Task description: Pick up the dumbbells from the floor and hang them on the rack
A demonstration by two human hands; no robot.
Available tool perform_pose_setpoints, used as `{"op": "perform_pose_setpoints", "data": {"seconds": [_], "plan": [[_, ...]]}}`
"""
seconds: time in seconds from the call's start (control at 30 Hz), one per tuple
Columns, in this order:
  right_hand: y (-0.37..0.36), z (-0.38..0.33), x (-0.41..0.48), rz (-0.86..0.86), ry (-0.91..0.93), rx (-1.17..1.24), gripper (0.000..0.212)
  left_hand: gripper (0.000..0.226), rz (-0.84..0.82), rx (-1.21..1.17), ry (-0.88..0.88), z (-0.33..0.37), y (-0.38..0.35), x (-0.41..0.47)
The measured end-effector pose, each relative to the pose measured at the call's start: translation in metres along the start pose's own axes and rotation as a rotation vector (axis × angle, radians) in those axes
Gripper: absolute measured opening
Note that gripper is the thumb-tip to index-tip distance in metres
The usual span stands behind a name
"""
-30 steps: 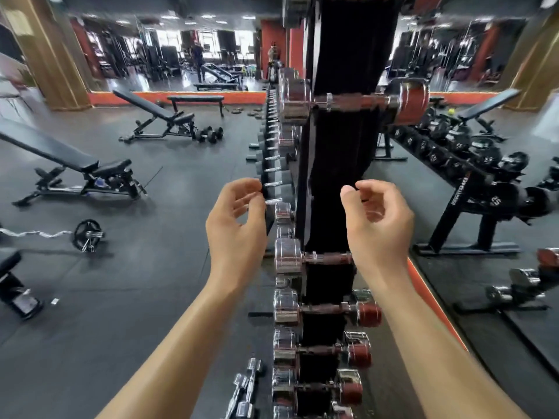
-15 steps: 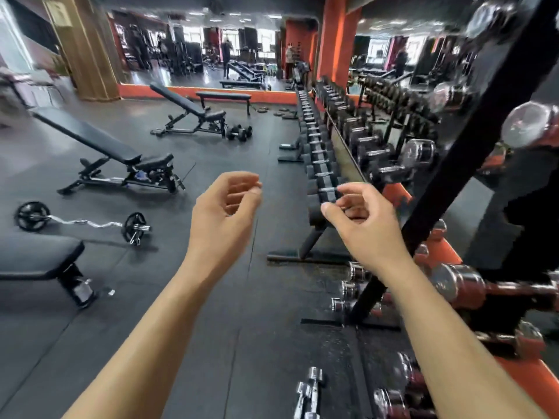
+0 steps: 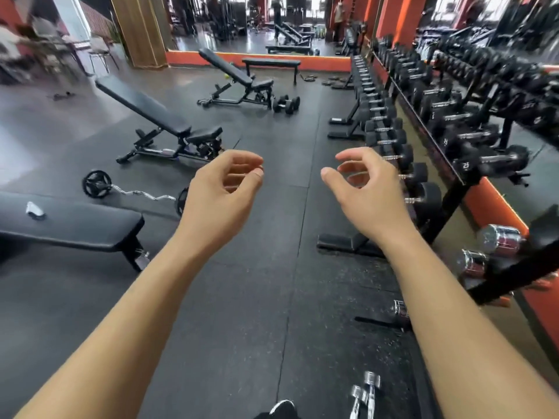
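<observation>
Chrome dumbbells (image 3: 364,394), 2, lie on floor (image 3: 242,297) at 5 o'clock, below rack (image 3: 514,269) at 3 o'clock. Left hand (image 3: 222,192), right hand (image 3: 370,192): loosely curled, empty. Judged dense, rigid, slick; grip mid-handle.

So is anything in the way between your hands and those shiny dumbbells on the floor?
Nothing visible is. The shiny dumbbells lie on bare floor near the shoe. The left hand and right hand hover higher up, holding nothing.
</observation>
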State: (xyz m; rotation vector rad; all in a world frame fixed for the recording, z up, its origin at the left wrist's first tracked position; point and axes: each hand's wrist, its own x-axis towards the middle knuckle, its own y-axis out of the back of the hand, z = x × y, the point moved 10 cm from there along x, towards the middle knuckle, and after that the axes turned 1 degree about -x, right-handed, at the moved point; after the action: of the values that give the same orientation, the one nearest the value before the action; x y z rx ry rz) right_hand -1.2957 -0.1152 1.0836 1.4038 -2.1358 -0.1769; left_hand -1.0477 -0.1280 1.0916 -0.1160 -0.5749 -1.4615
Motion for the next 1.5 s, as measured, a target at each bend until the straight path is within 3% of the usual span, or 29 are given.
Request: {"op": "perform_pose_setpoints", "data": {"seconds": [0.23,0.43,0.7,0.97,1.23,1.37,1.5], "plan": [[-0.058,0.136,0.052,0.015,-0.329,-0.073,0.022,0.015,-0.363,0.105,0.109,-0.113,-0.109,0.075],[-0.049,0.236,0.043,0.104,-0.601,-0.107,0.018,0.018,-0.665,0.106,0.140,-0.175,-0.221,0.086],[0.012,0.330,-0.101,0.430,-1.066,-0.158,0.022,0.011,-1.328,0.045,0.230,-0.234,-0.358,-0.014],[-0.010,0.313,-0.250,0.800,-1.355,-0.241,0.026,0.010,-1.802,-0.019,0.102,-0.250,-0.420,-0.110],[-0.099,0.354,-0.374,0.962,-1.535,-0.272,0.048,0.015,-1.926,0.140,-0.016,-0.348,-0.423,-0.215],[-0.147,0.449,-0.437,1.006,-1.590,-0.231,0.058,0.028,-1.875,0.245,-0.144,-0.447,-0.450,-0.282],[-0.190,0.575,-0.501,1.057,-1.580,-0.252,0.061,0.025,-1.794,0.211,-0.138,-0.556,-0.506,-0.358]]}}
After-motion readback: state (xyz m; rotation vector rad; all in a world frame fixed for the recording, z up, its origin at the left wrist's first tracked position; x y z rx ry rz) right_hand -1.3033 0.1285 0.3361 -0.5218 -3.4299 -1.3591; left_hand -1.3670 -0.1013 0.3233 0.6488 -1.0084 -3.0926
